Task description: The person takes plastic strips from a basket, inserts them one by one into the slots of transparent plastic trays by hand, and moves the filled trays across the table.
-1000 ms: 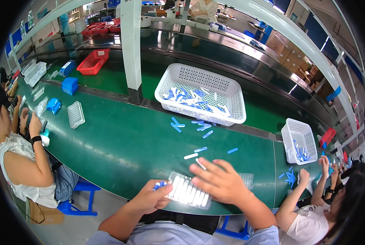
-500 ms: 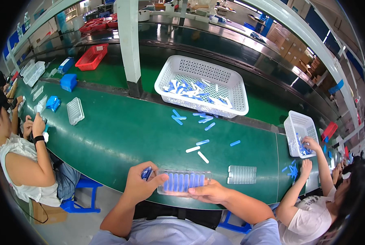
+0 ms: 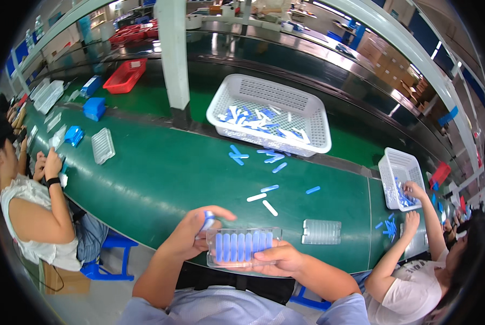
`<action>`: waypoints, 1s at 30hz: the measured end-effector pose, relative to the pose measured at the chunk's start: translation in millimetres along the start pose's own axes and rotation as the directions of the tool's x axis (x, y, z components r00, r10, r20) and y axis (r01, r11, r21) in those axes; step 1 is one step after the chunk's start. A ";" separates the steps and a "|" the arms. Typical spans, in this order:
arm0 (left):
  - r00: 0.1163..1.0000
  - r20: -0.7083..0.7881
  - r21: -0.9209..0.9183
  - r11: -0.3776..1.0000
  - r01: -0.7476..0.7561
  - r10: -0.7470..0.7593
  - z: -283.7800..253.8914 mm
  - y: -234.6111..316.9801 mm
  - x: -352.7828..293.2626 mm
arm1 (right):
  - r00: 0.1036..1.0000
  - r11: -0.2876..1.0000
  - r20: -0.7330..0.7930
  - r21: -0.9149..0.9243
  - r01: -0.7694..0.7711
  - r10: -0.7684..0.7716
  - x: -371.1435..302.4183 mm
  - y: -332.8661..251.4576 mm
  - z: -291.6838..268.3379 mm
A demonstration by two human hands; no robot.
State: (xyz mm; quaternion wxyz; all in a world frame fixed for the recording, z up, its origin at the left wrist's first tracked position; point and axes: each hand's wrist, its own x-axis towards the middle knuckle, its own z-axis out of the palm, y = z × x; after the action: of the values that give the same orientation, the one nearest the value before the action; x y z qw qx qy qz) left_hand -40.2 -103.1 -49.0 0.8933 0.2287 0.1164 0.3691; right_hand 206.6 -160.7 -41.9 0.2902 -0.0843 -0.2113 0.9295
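Note:
My right hand [image 3: 281, 257] grips a clear plastic blister tray [image 3: 277, 235] at its right end, thumb on top, near the front edge of the table. A row of upright slots in the tray holds several rounded blue strips [image 3: 240, 247]. At the tray's left end is my left hand [image 3: 188, 234], closed around small blue-and-white strips [image 3: 208, 219], with its index finger stretched out over the tray. How many strips it holds is hidden. Beyond my hands, loose white strips [image 3: 270, 208] and blue strips [image 3: 312, 190] lie on the green table [image 3: 172, 173].
A white basket [image 3: 322, 142] of blue and white strips stands behind, beside a post [image 3: 172, 59]. Another clear tray [image 3: 321, 232] lies to my right. A co-worker's hand [image 3: 414, 190] reaches into a smaller basket [image 3: 386, 172]; another person [image 3: 42, 216] works at left.
My left thumb has lifted off the tray, and the index finger now extends. The strips in that hand have shifted up and right. My right hand still holds the tray.

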 end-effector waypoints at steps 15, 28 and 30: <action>0.927 0.109 0.109 0.931 0.348 -0.359 -10.1 -3.2 22.2 | 0.997 0.998 -0.057 -0.013 -0.058 0.057 -5.1 5.2 4.1; 0.927 0.162 0.114 0.940 0.323 -0.338 -24.1 13.6 5.4 | 0.940 0.914 -0.262 -0.282 -0.293 0.220 2.6 -2.9 -7.0; 0.974 0.071 0.530 0.835 0.147 -0.217 -18.1 30.6 -9.3 | 0.904 0.734 -0.310 -0.534 -0.421 0.293 20.2 -23.4 10.4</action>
State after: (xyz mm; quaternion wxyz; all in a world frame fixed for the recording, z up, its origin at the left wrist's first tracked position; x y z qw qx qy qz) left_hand -72.1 -84.8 -49.2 0.8344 0.4731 0.1758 0.2216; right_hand 199.0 -135.3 -22.9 0.0850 -0.3044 -0.4375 0.8419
